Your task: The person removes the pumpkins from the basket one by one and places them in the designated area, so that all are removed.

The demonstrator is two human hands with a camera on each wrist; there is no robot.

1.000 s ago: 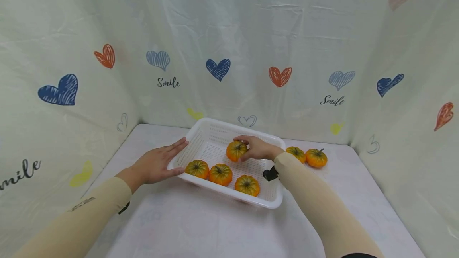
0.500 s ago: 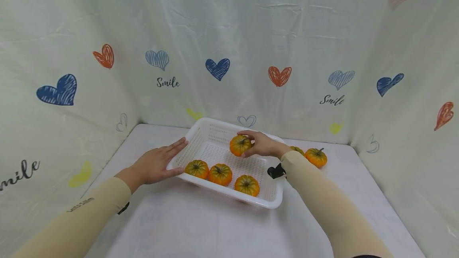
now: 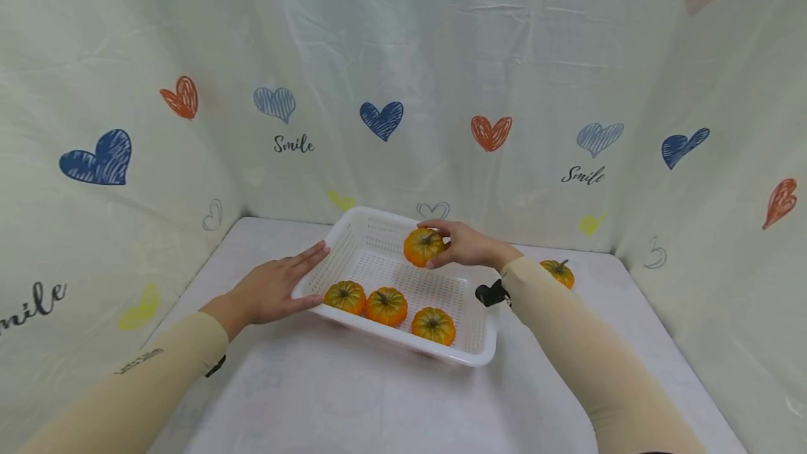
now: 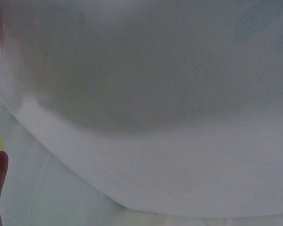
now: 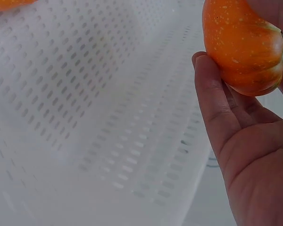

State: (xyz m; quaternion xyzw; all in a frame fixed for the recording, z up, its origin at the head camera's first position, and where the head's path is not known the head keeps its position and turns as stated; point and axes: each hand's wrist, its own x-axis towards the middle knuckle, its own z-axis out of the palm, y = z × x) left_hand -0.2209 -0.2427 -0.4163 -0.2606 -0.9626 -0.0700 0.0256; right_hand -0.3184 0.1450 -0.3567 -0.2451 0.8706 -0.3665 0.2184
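My right hand (image 3: 469, 244) grips a small orange pumpkin (image 3: 424, 247) between thumb and fingers, over the back part of a white perforated basket (image 3: 403, 336). In the right wrist view the pumpkin (image 5: 243, 49) shows its speckled orange side, with fingers curled beneath it and the basket wall behind. My left hand (image 3: 274, 289) lies with fairly straight fingers against the basket's left rim. Along the basket's front side sit three more pumpkins: one at the left corner (image 3: 345, 297), one beside it (image 3: 387, 306) and one farther right (image 3: 433, 326).
Another pumpkin (image 3: 558, 272) sits on the white table (image 3: 302, 398) right of the basket, partly behind the right sleeve (image 3: 586, 342). A pale curtain (image 3: 529, 76) printed with hearts and "Smile" encloses the table at the back and sides.
My right hand has lifted the pumpkin up from the basket's middle toward its back rim and slightly right. The right forearm now hides one of the pumpkins outside. My left hand stays put.
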